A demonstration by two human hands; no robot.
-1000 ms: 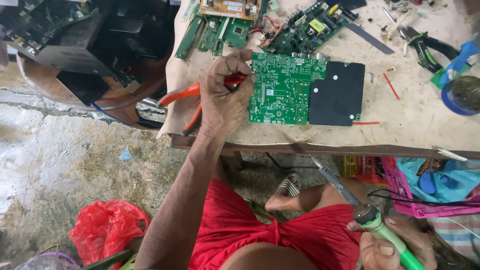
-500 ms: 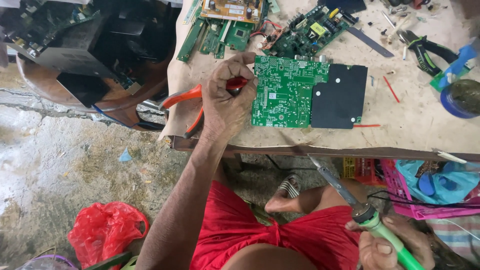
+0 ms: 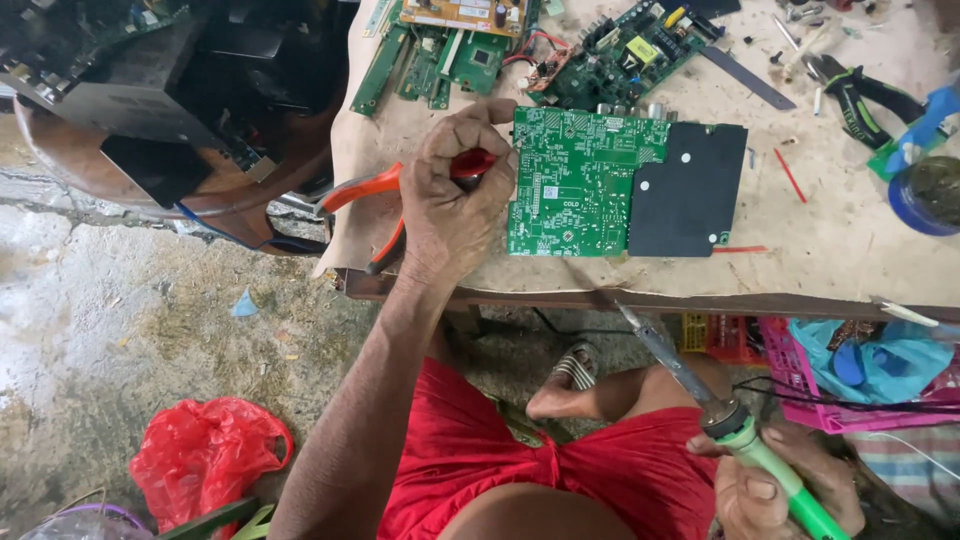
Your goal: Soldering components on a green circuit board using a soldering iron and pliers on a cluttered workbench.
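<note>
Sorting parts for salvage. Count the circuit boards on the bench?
About 4: a green board beside the left hand, a dark one behind it, an orange one and green boards top left. Others may be hidden.

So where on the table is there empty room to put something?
Bare tabletop lies right of the green circuit board, before the blue cup. The top edge is crowded with boards and black pliers.

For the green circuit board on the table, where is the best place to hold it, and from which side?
Probably by the bare near edge of the green circuit board, approached from the table's front edge. It lies flat there; the left hand with pliers blocks its left, a black panel covers its right.
</note>
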